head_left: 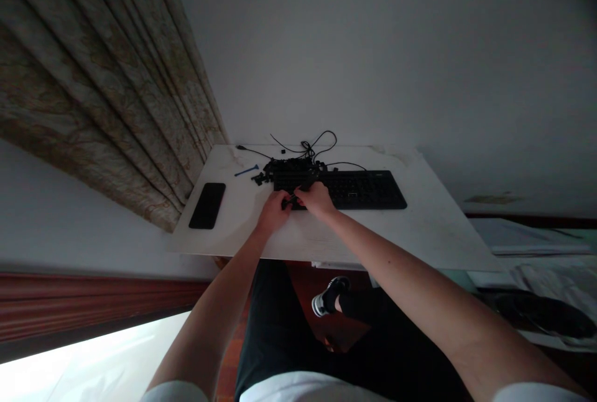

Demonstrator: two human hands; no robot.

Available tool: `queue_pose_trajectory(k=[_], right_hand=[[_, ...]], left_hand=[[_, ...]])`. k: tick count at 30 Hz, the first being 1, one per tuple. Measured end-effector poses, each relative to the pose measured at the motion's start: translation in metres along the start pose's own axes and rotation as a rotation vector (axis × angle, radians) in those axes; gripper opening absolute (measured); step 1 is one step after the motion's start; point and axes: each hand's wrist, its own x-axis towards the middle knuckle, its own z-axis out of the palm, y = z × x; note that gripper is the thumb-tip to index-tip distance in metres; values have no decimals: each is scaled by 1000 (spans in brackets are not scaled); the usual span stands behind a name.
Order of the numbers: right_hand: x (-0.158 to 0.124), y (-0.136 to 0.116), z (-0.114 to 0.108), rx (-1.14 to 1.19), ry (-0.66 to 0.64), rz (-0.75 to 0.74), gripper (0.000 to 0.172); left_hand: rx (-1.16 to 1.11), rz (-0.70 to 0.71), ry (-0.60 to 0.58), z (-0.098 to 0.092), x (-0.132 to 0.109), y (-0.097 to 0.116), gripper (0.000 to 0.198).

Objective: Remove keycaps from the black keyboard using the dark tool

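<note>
The left hand [274, 210] and right hand [318, 199], fingers curled and partly closed, meet at the left end of one long black keyboard [385, 191] on a smooth pale tabletop [420, 234]; whether either grips anything is too dark to tell. Left of them lie one flat rectangular phone [208, 206] and, farther back, one slim blue tool [246, 170]. Behind the keyboard sit small blocky black pieces [289, 165], too jumbled to count, and thin looping cable [334, 138].
</note>
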Motion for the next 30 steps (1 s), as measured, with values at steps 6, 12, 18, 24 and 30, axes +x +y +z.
queue_pose_trajectory(k=[6,12,18,24,30], right_hand=[[-2,18,15,164,116,-56,20],[-7,25,21,178,139,-108,21],[-5,12,15,102,99,-128,19],[-8,-8,9,-62,118,-123,29],[-11,-18,4,-100,87,-116,29]], left_hand=[[6,18,10,0,-1,0,19],[24,82,5,0,1,-1,19],[25,159,-13,1,4,-4,20],[40,189,-42,1,5,-8,17],[45,203,-65,3,8,-11,17]])
